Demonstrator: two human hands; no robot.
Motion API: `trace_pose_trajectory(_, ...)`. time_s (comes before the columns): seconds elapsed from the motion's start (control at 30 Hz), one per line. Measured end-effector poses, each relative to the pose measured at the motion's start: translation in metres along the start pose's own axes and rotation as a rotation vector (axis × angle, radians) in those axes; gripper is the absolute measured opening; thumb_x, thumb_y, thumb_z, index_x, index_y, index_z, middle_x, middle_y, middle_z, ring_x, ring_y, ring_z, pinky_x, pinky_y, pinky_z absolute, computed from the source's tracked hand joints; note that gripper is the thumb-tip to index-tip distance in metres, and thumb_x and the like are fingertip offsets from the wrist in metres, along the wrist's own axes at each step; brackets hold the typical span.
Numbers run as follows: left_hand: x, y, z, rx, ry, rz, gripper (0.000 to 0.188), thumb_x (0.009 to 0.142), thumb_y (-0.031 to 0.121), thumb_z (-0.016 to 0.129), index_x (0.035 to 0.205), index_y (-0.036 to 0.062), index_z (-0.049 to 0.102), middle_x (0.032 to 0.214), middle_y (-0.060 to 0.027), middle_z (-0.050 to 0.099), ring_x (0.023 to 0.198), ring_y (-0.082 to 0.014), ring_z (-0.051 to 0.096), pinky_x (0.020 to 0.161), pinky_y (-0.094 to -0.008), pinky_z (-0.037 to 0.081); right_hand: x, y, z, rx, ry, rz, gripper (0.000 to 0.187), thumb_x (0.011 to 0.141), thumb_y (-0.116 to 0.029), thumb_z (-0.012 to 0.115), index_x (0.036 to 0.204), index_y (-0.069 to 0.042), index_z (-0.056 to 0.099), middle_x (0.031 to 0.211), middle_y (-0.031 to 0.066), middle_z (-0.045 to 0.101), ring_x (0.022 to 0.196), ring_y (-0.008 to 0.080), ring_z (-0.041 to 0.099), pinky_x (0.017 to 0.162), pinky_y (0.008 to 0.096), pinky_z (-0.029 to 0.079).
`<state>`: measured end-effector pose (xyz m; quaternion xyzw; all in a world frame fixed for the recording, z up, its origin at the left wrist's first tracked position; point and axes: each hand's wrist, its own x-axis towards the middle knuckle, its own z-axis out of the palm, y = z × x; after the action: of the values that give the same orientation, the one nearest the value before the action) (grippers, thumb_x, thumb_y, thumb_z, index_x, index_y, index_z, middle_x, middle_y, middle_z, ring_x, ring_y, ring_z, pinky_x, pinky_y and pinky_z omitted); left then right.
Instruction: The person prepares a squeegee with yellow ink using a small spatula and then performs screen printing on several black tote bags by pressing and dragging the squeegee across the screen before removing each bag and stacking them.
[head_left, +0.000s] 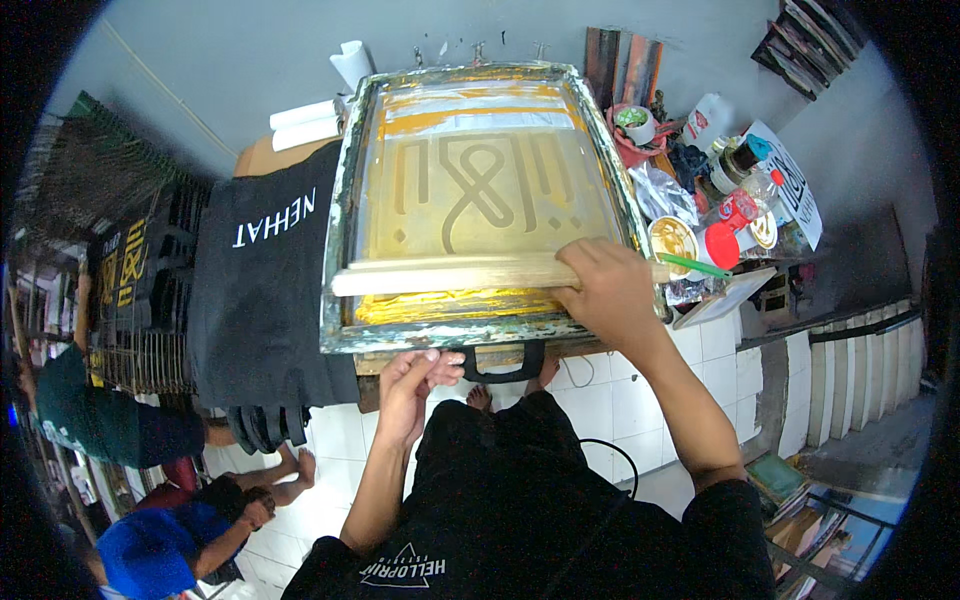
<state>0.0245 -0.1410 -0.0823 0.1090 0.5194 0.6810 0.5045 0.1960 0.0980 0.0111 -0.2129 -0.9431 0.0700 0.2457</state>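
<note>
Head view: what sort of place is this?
Probably a small screen-printing workshop: a framed mesh screen with yellow ink, a wooden squeegee in the right hand, and black bags to the left.

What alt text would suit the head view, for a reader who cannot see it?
The right hand grips a wooden bar across a framed screen smeared with yellow ink; the left hand is just below it, beside a black strap. A black bag with white lettering lies to the left; cups and bottles crowd the right.
</note>
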Motion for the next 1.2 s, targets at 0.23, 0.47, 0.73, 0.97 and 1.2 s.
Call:
trace_pose_trajectory(0.23, 0.006, -0.002, -0.017, -0.015, -0.021, -0.188, 0.025, 0.097, 0.015, 0.060, 0.108, -0.0070, 0.063, 0.106, -0.0217, 0.074, 0.086, -0.0216, 0.074, 0.075, -0.0299, 0.059, 0.010, 0.005, 0.020, -0.008, -0.166, 0.090, 0.032, 0.073, -0.031, 0.081, 0.086, -0.006, 0.066, 0.085, 0.0114, 0.069, 0.083, 0.0317, 0.068, 0.071, 0.0454, 0.052)
trace_pose_trajectory(0.47, 0.007, 0.003, -0.015, 0.000, -0.026, -0.219, 0.031, 0.093, 0.010, 0.058, 0.115, -0.0117, 0.059, 0.107, -0.0241, 0.073, 0.085, -0.0235, 0.074, 0.072, -0.0315, 0.060, 0.006, -0.008, 0.002, -0.001, -0.364, 0.065, 0.030, 0.074, -0.029, 0.081, 0.084, -0.006, 0.064, 0.081, 0.0126, 0.067, 0.079, 0.0343, 0.068, 0.068, 0.0452, 0.053)
trace_pose_trajectory(0.73, 0.007, 0.008, -0.010, 0.001, 0.033, -0.246, 0.031, 0.090, 0.005, 0.053, 0.114, -0.0141, 0.058, 0.108, -0.0277, 0.071, 0.085, -0.0262, 0.075, 0.070, -0.0308, 0.061, 0.000, -0.006, 0.045, -0.136, -0.218, -0.081, 0.023, 0.069, -0.013, 0.069, 0.089, -0.007, 0.059, 0.084, 0.0100, 0.063, 0.081, 0.0287, 0.065, 0.072, 0.0424, 0.054)
trace_pose_trajectory(0.97, 0.010, 0.008, -0.010, -0.027, 0.045, -0.302, 0.032, 0.090, 0.005, 0.050, 0.114, -0.0148, 0.058, 0.109, -0.0265, 0.071, 0.092, -0.0292, 0.074, 0.082, -0.0354, 0.060, 0.114, 0.089, 0.104, -0.139, -0.080, -0.101, 0.035, 0.075, -0.024, 0.080, 0.096, -0.006, 0.060, 0.089, 0.0150, 0.068, 0.084, 0.0365, 0.067, 0.073, 0.0485, 0.051)
trace_pose_trajectory(1.2, 0.006, 0.006, -0.011, -0.538, 0.144, -0.456, 0.041, 0.092, 0.007, 0.042, 0.122, -0.0208, 0.048, 0.125, -0.0342, 0.062, 0.123, -0.0432, 0.061, 0.110, -0.0488, 0.048, 0.261, 0.151, 0.111, -0.093, -0.348, 0.044, 0.054, 0.076, -0.047, 0.080, 0.109, -0.006, 0.072, 0.100, 0.0209, 0.073, 0.095, 0.0390, 0.069, 0.083, 0.0485, 0.053)
